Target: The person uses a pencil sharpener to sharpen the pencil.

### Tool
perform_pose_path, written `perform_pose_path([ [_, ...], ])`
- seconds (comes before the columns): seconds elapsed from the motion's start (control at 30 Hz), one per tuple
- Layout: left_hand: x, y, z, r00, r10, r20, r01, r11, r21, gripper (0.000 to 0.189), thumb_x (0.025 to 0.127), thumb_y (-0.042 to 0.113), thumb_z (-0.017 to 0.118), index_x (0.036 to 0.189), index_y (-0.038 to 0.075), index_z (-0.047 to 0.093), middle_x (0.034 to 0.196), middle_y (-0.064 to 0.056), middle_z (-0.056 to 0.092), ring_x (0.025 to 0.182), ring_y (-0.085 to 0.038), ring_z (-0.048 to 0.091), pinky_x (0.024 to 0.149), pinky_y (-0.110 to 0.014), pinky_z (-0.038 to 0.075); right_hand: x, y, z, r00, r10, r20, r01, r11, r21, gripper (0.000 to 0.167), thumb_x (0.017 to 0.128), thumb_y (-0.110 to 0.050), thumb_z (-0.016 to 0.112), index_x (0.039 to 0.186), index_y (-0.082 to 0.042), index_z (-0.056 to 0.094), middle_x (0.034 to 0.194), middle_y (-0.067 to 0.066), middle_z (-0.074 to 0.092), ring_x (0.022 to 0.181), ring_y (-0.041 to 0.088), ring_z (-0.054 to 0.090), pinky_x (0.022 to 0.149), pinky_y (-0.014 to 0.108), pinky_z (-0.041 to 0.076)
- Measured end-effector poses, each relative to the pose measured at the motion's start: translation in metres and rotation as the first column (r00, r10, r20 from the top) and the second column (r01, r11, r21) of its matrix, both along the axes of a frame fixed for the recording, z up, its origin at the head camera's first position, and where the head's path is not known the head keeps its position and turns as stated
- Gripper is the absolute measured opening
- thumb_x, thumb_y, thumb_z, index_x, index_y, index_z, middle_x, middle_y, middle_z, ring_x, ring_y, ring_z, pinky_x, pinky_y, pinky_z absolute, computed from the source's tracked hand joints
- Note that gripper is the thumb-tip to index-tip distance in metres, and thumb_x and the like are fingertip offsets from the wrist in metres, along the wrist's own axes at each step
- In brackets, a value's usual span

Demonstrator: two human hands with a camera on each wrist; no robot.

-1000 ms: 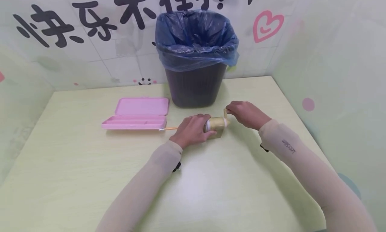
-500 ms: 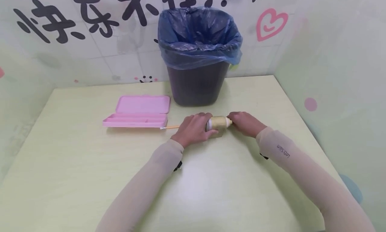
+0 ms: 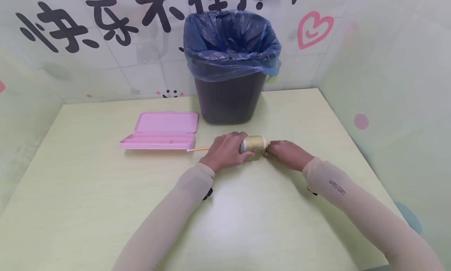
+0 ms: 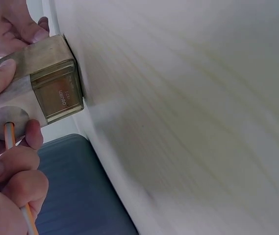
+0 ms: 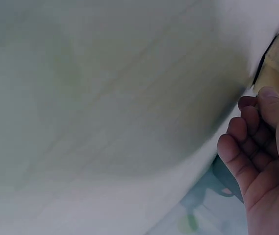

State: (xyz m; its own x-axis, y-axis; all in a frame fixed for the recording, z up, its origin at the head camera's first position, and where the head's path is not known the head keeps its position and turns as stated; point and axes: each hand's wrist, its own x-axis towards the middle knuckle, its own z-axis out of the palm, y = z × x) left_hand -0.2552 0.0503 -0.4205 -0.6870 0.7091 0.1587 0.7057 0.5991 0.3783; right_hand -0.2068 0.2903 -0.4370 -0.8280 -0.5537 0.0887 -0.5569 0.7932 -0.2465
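Observation:
A boxy golden crank pencil sharpener [image 3: 254, 142] stands on the table, its crank end toward the right. My left hand [image 3: 225, 149] grips its left end, thumb and a finger on the body in the left wrist view. An orange-and-white striped pencil [image 4: 10, 134] enters the round front hole, and the curled lower fingers of that hand hold its shaft. At the crank end, my right hand [image 3: 287, 153] pinches the crank handle between thumb and forefinger, low beside the body. Its other fingers curl loosely in the right wrist view, and the handle is mostly hidden.
An open pink pencil case [image 3: 158, 141] lies left of the sharpener, close to the pencil's tail end. Behind stands a dark bin [image 3: 229, 98] with a blue bag liner. Walls border the table [image 3: 105, 208] at the back and both sides.
My right hand has come down from above the sharpener's crank end to low beside it, turning the crank with it. The left hand, sharpener and pencil stay in place.

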Motion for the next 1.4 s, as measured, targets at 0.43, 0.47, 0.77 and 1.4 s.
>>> perform_pose_path([
  [0.43,0.001,-0.001,0.0,1.0,0.002,0.006,-0.002,1.0,-0.002,0.037,0.088,0.047,0.072,0.1,0.015,0.057,0.079,0.002,0.056,0.066,-0.016,0.053,0.058,-0.031,0.043,0.027,-0.003,0.027,0.999,0.04,0.028,-0.041,0.998,0.042,0.012,0.095,-0.008,0.067,0.084,-0.009,0.063,0.075,-0.005,0.055,0.066,0.008,0.05,0.065,0.028,0.048],
  [0.47,0.001,-0.001,0.0,1.0,0.003,0.007,-0.003,1.0,-0.003,0.037,0.088,0.047,0.072,0.099,0.015,0.057,0.079,0.002,0.056,0.066,-0.016,0.053,0.058,-0.031,0.042,0.029,-0.003,0.031,0.999,0.045,0.024,-0.046,0.998,0.035,0.012,0.095,-0.007,0.067,0.084,-0.009,0.063,0.074,-0.005,0.055,0.065,0.007,0.049,0.064,0.027,0.048],
  [0.77,0.001,-0.001,-0.003,1.0,0.005,0.004,-0.005,1.0,-0.003,0.038,0.089,0.048,0.071,0.1,0.015,0.056,0.078,0.002,0.056,0.066,-0.015,0.053,0.056,-0.03,0.042,0.033,-0.002,0.051,0.997,0.066,-0.039,-0.065,0.998,0.024,0.013,0.093,-0.005,0.068,0.082,-0.008,0.061,0.073,-0.002,0.056,0.065,0.007,0.048,0.065,0.028,0.048],
  [1.4,0.0,0.002,0.0,1.0,0.008,0.011,-0.007,1.0,-0.013,0.038,0.089,0.046,0.072,0.102,0.014,0.057,0.08,0.001,0.056,0.068,-0.016,0.054,0.058,-0.03,0.043,0.023,0.007,0.059,0.995,0.06,-0.084,-0.062,0.998,-0.018,0.003,0.094,-0.004,0.066,0.093,-0.004,0.068,0.08,-0.002,0.06,0.068,0.009,0.055,0.067,0.031,0.052],
])
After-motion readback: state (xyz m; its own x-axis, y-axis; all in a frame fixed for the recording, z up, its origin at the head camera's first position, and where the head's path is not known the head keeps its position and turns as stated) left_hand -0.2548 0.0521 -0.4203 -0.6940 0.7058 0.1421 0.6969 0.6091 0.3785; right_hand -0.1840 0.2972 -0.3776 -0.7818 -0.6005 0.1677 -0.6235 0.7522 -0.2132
